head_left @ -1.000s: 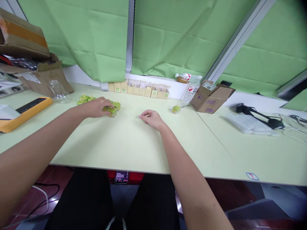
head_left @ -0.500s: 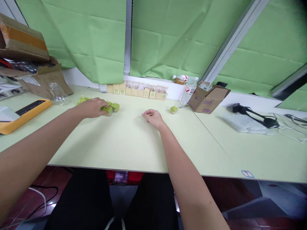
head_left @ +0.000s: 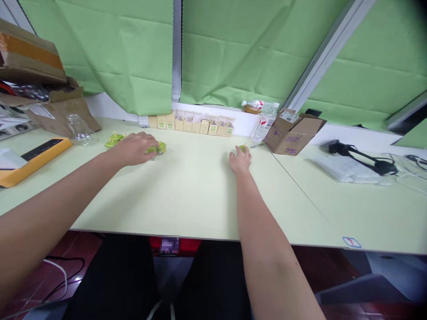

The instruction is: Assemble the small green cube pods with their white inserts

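My left hand reaches over a cluster of small clear jars with green lids, its fingers bent down round a green-lidded jar that they partly hide. Another green-lidded jar stands just right of those fingertips, and more green-lidded jars show behind the hand at the left. On the right side of the table, my right hand has its thumb and fingers closed around a single green-lidded jar; mostly its top shows.
A row of small open cardboard boxes lines the back edge. Plastic bottles and a larger carton stand at the back right. A yellow device and a clear jar are on the left.
My right hand has moved right and away from me, from the bare middle of the table to the lone green-lidded jar. My left hand has shifted slightly right over the cluster.
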Demonstrator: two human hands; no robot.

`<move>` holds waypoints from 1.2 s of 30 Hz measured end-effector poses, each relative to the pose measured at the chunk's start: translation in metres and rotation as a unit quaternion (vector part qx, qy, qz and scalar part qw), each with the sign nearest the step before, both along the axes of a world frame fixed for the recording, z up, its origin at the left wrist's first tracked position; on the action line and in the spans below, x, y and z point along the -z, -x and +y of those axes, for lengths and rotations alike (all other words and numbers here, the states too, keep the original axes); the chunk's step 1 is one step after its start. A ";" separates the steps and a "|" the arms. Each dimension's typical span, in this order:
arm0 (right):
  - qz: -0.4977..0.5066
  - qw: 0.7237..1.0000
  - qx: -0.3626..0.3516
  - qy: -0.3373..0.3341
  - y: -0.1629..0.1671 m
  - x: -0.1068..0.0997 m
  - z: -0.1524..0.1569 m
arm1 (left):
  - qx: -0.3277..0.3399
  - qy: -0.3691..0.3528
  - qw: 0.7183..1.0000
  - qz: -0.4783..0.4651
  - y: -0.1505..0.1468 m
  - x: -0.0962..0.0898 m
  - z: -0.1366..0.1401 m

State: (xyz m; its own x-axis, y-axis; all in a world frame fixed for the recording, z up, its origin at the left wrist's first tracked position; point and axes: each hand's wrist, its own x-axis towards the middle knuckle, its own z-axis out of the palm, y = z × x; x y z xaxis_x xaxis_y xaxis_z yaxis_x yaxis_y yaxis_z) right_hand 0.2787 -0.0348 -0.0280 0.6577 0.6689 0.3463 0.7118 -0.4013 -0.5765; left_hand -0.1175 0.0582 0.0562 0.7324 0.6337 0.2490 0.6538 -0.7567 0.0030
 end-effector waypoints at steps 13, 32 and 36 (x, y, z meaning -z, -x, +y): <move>-0.028 0.998 -0.055 -0.001 -0.066 0.003 0.003 | 0.208 0.133 0.953 -0.175 -0.147 0.049 -0.068; 0.027 0.939 -0.340 -0.045 0.104 -0.044 -0.021 | 0.121 0.308 0.879 -0.343 -0.130 0.072 -0.048; 0.124 0.948 -0.290 -0.049 0.106 -0.039 -0.024 | 0.106 0.287 0.889 -0.340 -0.128 0.067 -0.049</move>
